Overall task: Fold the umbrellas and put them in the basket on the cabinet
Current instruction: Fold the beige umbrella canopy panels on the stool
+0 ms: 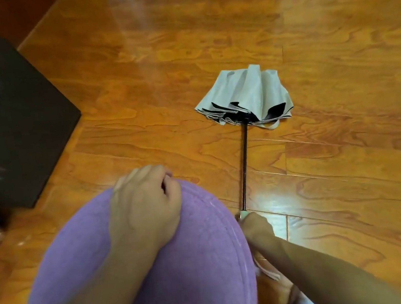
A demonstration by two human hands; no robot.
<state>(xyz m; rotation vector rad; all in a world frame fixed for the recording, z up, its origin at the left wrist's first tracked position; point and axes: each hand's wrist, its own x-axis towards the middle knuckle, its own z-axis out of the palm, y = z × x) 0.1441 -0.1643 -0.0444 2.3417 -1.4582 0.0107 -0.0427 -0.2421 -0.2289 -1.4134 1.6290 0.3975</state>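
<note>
Wooden floor (319, 34), seen from above. A beige umbrella (245, 95) with black lining lies at about one o'clock from the frame centre, canopy collapsed but loose, its pleats splayed on the boards. Its black shaft (245, 163) is drawn out full length and runs back toward six o'clock, ending in a pale green handle (243, 214).

The handle is gripped by the right hand (253, 224), low at five o'clock; the fingers are largely hidden behind the purple knee, so the exact hold is only presumed to be a wrap around the handle. The left hand (145, 205) is rested on the purple-clad knee (159, 272) at seven o'clock, fingers curled in, nothing seen held in it.

A dark cabinet (5, 113) is placed at nine to ten o'clock. No basket is in view.

Step in hand, as judged: the umbrella is being taken up for folding. For a clean job, the shaft should be telescoped in straight along its own line, with the tip braced, not levered sideways. The pleats should then be smoothed in one direction and wound tight before the strap is closed, since loose fabric would likely snag on a basket rim.
</note>
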